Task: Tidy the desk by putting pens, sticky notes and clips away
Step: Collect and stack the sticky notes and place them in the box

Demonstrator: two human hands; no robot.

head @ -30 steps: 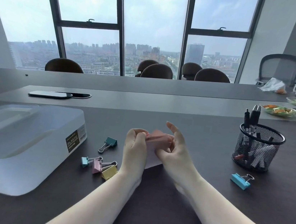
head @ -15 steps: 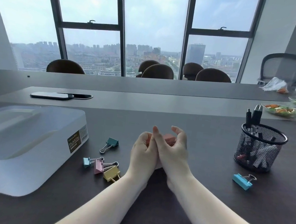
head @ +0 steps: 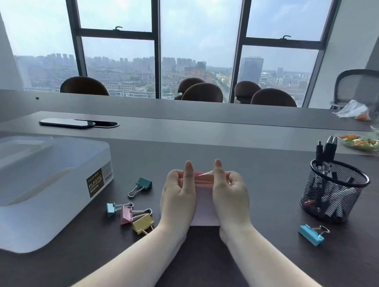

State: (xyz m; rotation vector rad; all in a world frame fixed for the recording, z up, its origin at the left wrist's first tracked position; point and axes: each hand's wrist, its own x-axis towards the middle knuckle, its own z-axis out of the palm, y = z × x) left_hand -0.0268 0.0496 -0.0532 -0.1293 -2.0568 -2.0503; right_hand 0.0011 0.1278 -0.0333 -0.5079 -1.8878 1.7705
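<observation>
Sticky-notes step: left hand (head: 178, 193) and right hand (head: 227, 194) both pinch the pink sticky notes (head: 203, 211) at frame centre on the surface (head: 229, 257); next, likely into plastic container (head: 21, 184) at left.

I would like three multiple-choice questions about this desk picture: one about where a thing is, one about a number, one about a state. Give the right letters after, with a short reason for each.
1. Where does the blue binder clip lie?
A. inside the plastic container
B. on the desk in front of the mesh pen cup
C. under the phone

2. How many binder clips lie loose on the desk?
A. two
B. five
C. eight

3. What are the two hands doing?
A. resting flat and empty
B. both holding the pink sticky notes
C. lifting the pen cup

Answers:
1 B: it lies alone near the cup, on the right.
2 B: four lie beside the plastic container, one on the right.
3 B: left hand and right hand grip the pad's far edge.
</observation>
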